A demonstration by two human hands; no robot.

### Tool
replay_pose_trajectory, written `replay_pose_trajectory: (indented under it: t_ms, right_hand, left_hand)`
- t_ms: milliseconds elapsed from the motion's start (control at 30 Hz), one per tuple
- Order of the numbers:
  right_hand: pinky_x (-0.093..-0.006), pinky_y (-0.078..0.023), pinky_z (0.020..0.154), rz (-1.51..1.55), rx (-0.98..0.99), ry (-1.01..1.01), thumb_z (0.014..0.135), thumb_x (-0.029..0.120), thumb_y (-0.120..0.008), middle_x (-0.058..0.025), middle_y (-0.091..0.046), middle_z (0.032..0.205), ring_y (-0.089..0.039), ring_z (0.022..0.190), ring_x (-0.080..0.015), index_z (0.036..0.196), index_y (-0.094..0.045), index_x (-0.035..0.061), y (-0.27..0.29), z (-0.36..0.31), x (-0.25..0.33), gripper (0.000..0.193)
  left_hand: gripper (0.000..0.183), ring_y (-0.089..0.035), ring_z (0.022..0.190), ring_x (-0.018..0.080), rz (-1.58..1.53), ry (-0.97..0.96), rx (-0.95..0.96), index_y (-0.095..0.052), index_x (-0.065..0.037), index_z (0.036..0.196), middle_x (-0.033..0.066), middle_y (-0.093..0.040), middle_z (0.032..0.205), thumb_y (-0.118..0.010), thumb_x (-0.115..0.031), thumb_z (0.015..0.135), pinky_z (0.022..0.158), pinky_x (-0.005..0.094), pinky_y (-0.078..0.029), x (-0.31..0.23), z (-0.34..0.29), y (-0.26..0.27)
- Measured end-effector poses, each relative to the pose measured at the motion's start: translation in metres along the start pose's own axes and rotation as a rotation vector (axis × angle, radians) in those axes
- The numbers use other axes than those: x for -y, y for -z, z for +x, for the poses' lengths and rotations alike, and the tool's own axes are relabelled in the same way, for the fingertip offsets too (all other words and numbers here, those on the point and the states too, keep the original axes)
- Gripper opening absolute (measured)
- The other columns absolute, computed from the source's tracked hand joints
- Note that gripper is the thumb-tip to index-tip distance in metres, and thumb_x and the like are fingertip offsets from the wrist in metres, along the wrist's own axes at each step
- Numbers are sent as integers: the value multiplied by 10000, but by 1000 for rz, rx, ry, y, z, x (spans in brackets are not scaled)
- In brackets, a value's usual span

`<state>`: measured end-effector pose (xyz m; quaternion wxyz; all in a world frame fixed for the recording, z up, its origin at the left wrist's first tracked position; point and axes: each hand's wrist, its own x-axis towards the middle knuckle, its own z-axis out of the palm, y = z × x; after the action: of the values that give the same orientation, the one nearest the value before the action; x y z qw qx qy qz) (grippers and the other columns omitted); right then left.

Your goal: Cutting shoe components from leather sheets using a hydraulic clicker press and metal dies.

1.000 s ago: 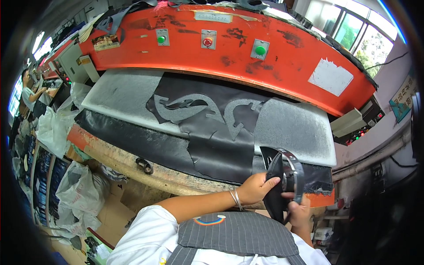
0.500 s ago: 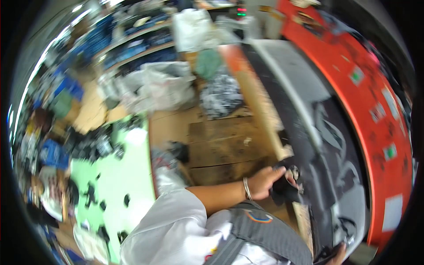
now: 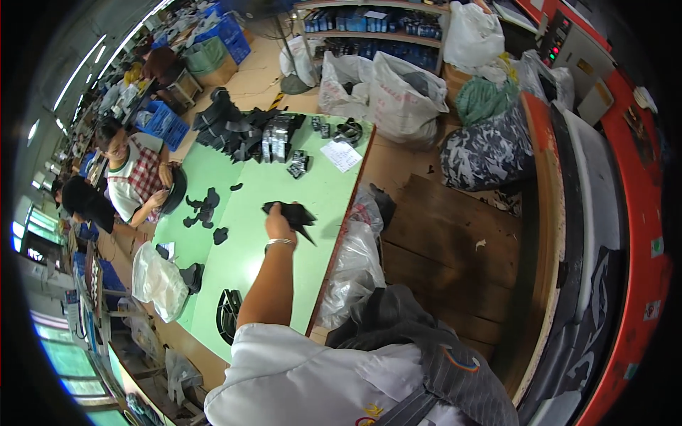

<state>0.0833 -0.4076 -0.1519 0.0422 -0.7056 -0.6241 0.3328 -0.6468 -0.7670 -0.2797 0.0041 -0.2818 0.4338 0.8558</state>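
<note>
My left hand, with a bangle at the wrist, is closed on a small stack of thin black cut pieces. The stack is over the light green table, its pieces fanning out to the right; whether it touches the top I cannot tell. To its left lie loose black pieces. Beyond it on the same table are a heap of black pieces, bundled dark stacks and a white paper slip. Nothing of my right hand is visible.
Across the table a person handles a dark curved piece. Clear plastic bags hang along the table's right edge. White sacks and a patterned bundle stand behind. At right is a red machine with a dark bed.
My view has swung left from the machine to the green table. The left hand has come away from the machine's edge with black pieces in it; the right hand has left the view.
</note>
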Motion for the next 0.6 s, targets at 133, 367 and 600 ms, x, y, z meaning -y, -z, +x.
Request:
replay_pose_trajectory:
  t_ms: [133,367,600]
  right_hand:
    - [-424,-489,774,-294,-4,16,849,362,-615,-207,-629,1068,-610,949,-323,1072,-621,-1,-13,34,12,426]
    - [-431,-488,759,-531,-397,-438,865,388,-577,-215,-648,1047,-629,940,-315,1032,-648,-5,57,-34,-113,433]
    - [-419,-483,902,-461,-127,-750,872,557,-521,-146,-620,1201,-585,1131,-293,1120,-665,72,118,57,-71,564]
  left_hand:
    - [292,-662,823,298,95,-134,-135,-502,28,1083,143,-594,978,-538,-199,903,740,411,-567,-26,66,30]
    - [433,-606,908,282,750,185,118,-554,-65,1237,132,-638,1001,-458,-361,937,829,385,-492,140,32,27]
    - [404,-588,990,302,1163,172,1423,-589,-36,1192,140,-626,1092,-500,-332,931,892,403,-460,416,-208,-331]
